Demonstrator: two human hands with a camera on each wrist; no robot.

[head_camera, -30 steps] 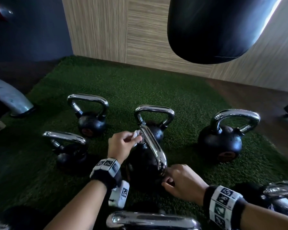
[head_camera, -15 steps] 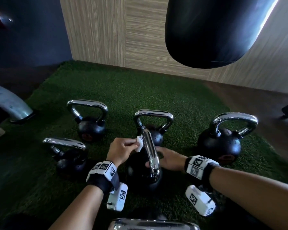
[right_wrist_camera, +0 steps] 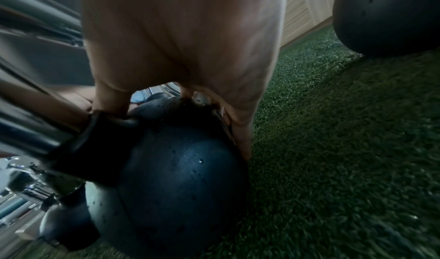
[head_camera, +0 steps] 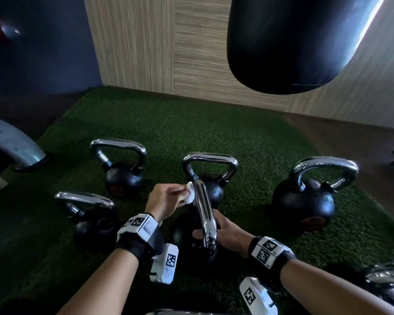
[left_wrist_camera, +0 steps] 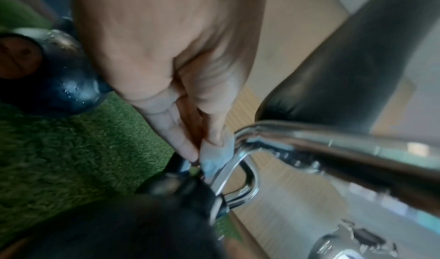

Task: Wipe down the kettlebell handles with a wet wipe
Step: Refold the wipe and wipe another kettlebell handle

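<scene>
The near centre kettlebell (head_camera: pixel 184 235) is a black ball (right_wrist_camera: pixel 178 169) with a chrome handle (head_camera: pixel 204 212) that runs away from me. My left hand (head_camera: pixel 180 196) pinches a small white wet wipe (head_camera: pixel 190 193) against the far left side of that handle. In the left wrist view the thumb and fingers of the left hand (left_wrist_camera: pixel 204 146) squeeze the wipe (left_wrist_camera: pixel 214 159) at the handle's bend (left_wrist_camera: pixel 245 137). My right hand (head_camera: pixel 223 233) grips the ball's top under the handle, thumb through the loop. The right wrist view shows this hand (right_wrist_camera: pixel 185 86) spanning the ball.
Several other chrome-handled kettlebells stand on the green turf (head_camera: pixel 191 133): back left (head_camera: pixel 123 176), left (head_camera: pixel 91 221), back centre (head_camera: pixel 214 189), right (head_camera: pixel 305 201), near right (head_camera: pixel 387 285). A black punch bag (head_camera: pixel 293 42) hangs above. A grey curved base (head_camera: pixel 11 142) lies at left.
My right hand left the handle's near end, swung to the kettlebell's right side and now grips the ball under the handle. The left hand stays at the handle's far end with the wipe.
</scene>
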